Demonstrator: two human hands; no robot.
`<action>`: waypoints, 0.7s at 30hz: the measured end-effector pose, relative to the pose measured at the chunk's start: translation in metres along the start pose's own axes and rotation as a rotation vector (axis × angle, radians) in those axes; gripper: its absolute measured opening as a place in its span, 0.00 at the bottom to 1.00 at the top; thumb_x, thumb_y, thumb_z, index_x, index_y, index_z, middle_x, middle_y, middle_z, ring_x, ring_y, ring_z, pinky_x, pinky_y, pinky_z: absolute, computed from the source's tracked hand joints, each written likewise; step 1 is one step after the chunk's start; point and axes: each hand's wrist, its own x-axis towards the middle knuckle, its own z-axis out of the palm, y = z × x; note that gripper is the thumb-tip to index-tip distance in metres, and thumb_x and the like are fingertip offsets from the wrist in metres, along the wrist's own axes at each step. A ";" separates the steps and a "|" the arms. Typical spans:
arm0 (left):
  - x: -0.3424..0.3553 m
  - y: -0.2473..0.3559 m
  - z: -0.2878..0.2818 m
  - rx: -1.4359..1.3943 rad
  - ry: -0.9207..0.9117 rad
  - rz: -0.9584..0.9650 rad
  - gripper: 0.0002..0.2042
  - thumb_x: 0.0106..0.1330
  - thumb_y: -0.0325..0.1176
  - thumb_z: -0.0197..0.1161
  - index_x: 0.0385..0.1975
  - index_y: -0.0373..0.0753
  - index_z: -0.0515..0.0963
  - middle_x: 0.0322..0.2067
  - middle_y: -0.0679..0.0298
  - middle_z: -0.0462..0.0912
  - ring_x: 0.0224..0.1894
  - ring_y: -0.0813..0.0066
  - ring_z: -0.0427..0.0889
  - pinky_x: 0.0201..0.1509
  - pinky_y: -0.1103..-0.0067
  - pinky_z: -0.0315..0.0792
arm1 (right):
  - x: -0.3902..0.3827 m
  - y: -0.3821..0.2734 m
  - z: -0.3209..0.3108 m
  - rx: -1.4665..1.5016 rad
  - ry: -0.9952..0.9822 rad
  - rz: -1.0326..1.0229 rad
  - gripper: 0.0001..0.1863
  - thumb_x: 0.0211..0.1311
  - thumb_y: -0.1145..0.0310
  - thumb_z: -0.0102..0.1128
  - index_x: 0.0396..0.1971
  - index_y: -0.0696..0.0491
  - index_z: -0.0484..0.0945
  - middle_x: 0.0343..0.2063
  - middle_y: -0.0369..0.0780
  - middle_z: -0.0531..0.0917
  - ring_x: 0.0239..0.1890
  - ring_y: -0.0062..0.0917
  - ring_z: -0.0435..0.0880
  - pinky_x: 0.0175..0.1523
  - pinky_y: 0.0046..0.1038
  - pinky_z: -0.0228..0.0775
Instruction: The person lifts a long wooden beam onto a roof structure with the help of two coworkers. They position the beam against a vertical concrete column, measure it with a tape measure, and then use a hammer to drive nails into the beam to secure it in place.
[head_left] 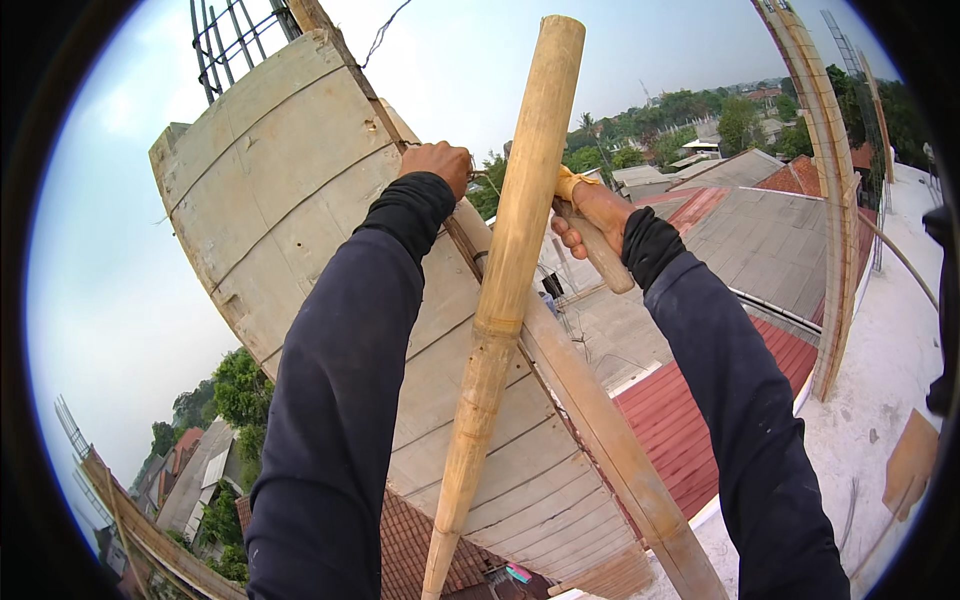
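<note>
My left hand (437, 165) is closed at the upper edge of a tall pale panelled formwork (270, 190); a thin piece shows by its fingers, but I cannot make out what they grip. My right hand (603, 215) is wrapped round a wooden tool handle (608, 258), with yellowish material at its finger; the tool's head is hidden behind an upright bamboo pole (500, 330). The pole leans between my two forearms, in front of the formwork. A dusty timber (640, 490) runs along the formwork's right side.
Rebar (225, 45) rises above the formwork. Another tall timber post (835, 290) stands at the right beside a white ledge (885, 340) with a brown scrap (910, 460). Below are red metal roofing (665, 425), grey roofs and trees. More formwork with rebar (135, 510) is at lower left.
</note>
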 end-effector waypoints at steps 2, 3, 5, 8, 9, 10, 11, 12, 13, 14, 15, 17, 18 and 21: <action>0.000 -0.001 0.000 0.026 0.030 0.015 0.08 0.64 0.38 0.65 0.34 0.45 0.89 0.29 0.56 0.89 0.33 0.57 0.89 0.38 0.65 0.83 | 0.000 -0.003 -0.001 0.177 0.071 -0.030 0.16 0.80 0.54 0.41 0.40 0.50 0.71 0.18 0.33 0.74 0.12 0.17 0.72 0.13 0.24 0.66; 0.000 -0.001 0.001 0.040 0.046 0.009 0.08 0.65 0.38 0.66 0.34 0.46 0.89 0.29 0.57 0.89 0.32 0.58 0.89 0.37 0.65 0.82 | -0.001 -0.003 -0.001 0.158 0.053 -0.071 0.16 0.80 0.54 0.41 0.40 0.50 0.72 0.19 0.33 0.74 0.12 0.16 0.71 0.14 0.23 0.67; 0.001 -0.001 0.002 0.024 0.010 -0.012 0.07 0.65 0.39 0.66 0.34 0.46 0.89 0.30 0.58 0.89 0.33 0.58 0.89 0.38 0.65 0.82 | -0.001 -0.003 0.001 -0.052 -0.036 -0.023 0.17 0.80 0.54 0.40 0.40 0.51 0.72 0.19 0.33 0.73 0.12 0.16 0.71 0.14 0.23 0.67; 0.002 -0.001 0.006 0.020 0.019 -0.015 0.07 0.64 0.39 0.67 0.35 0.47 0.89 0.31 0.59 0.90 0.34 0.59 0.89 0.40 0.66 0.83 | -0.003 -0.001 0.004 -0.067 -0.099 -0.038 0.18 0.81 0.54 0.39 0.40 0.52 0.72 0.18 0.33 0.73 0.12 0.16 0.71 0.13 0.23 0.69; 0.002 -0.002 0.006 0.022 0.035 -0.013 0.07 0.64 0.40 0.67 0.35 0.47 0.89 0.31 0.59 0.90 0.34 0.59 0.89 0.40 0.66 0.83 | -0.004 0.000 0.006 -0.052 -0.028 -0.036 0.18 0.81 0.54 0.38 0.39 0.52 0.72 0.18 0.33 0.73 0.12 0.16 0.71 0.12 0.23 0.69; 0.002 -0.002 0.007 0.025 0.046 -0.013 0.07 0.64 0.40 0.67 0.35 0.48 0.89 0.31 0.60 0.90 0.35 0.60 0.89 0.40 0.66 0.83 | -0.005 0.000 0.008 0.001 -0.092 -0.045 0.18 0.81 0.54 0.38 0.40 0.52 0.72 0.18 0.33 0.73 0.12 0.16 0.72 0.12 0.23 0.70; 0.002 -0.002 0.007 0.037 0.034 -0.028 0.07 0.64 0.40 0.67 0.36 0.48 0.89 0.32 0.60 0.90 0.35 0.60 0.90 0.40 0.66 0.83 | -0.006 0.001 0.009 0.031 -0.083 -0.034 0.19 0.81 0.54 0.38 0.40 0.52 0.72 0.17 0.33 0.73 0.11 0.16 0.72 0.11 0.23 0.70; 0.003 -0.003 0.006 0.050 0.018 -0.037 0.08 0.64 0.40 0.68 0.36 0.48 0.89 0.32 0.60 0.90 0.35 0.60 0.90 0.41 0.66 0.83 | -0.006 0.001 0.010 0.084 -0.086 -0.024 0.19 0.81 0.53 0.37 0.40 0.52 0.72 0.17 0.34 0.73 0.11 0.17 0.72 0.11 0.24 0.70; 0.004 -0.002 0.006 0.046 0.017 -0.021 0.08 0.63 0.41 0.68 0.36 0.49 0.89 0.32 0.60 0.90 0.35 0.60 0.90 0.41 0.66 0.83 | -0.007 0.002 0.009 -0.169 -0.155 -0.095 0.18 0.82 0.54 0.36 0.42 0.52 0.70 0.18 0.33 0.73 0.12 0.16 0.72 0.12 0.23 0.70; 0.005 -0.003 0.006 0.023 -0.005 -0.036 0.08 0.63 0.41 0.69 0.37 0.49 0.89 0.33 0.60 0.90 0.36 0.59 0.89 0.42 0.65 0.83 | -0.007 0.002 0.008 -0.190 -0.105 -0.017 0.16 0.82 0.54 0.36 0.44 0.50 0.68 0.19 0.32 0.73 0.12 0.15 0.71 0.14 0.22 0.69; 0.006 -0.002 0.007 0.013 -0.048 -0.040 0.09 0.63 0.42 0.69 0.38 0.50 0.89 0.33 0.60 0.90 0.36 0.59 0.89 0.42 0.66 0.83 | -0.011 0.004 0.004 -0.147 -0.074 0.014 0.15 0.82 0.54 0.36 0.44 0.50 0.67 0.19 0.32 0.73 0.13 0.15 0.71 0.14 0.22 0.69; 0.007 -0.003 0.004 -0.007 -0.091 -0.013 0.09 0.64 0.41 0.68 0.39 0.49 0.89 0.35 0.59 0.90 0.38 0.58 0.89 0.43 0.66 0.83 | -0.020 0.006 -0.005 -0.088 0.017 0.024 0.15 0.81 0.53 0.38 0.46 0.50 0.66 0.20 0.32 0.74 0.14 0.15 0.70 0.14 0.22 0.69; 0.007 -0.004 0.003 -0.017 -0.095 0.007 0.08 0.65 0.38 0.66 0.40 0.49 0.89 0.36 0.57 0.90 0.38 0.57 0.90 0.43 0.65 0.83 | -0.029 0.009 -0.011 -0.066 0.036 0.008 0.16 0.81 0.53 0.38 0.47 0.50 0.66 0.20 0.32 0.74 0.14 0.15 0.70 0.15 0.22 0.69; -0.002 -0.008 -0.004 -0.079 0.037 0.062 0.08 0.68 0.35 0.64 0.43 0.50 0.88 0.37 0.57 0.90 0.39 0.57 0.90 0.43 0.65 0.83 | -0.070 0.011 -0.036 -0.028 0.144 -0.050 0.18 0.80 0.50 0.40 0.48 0.50 0.66 0.21 0.32 0.74 0.14 0.14 0.71 0.14 0.21 0.69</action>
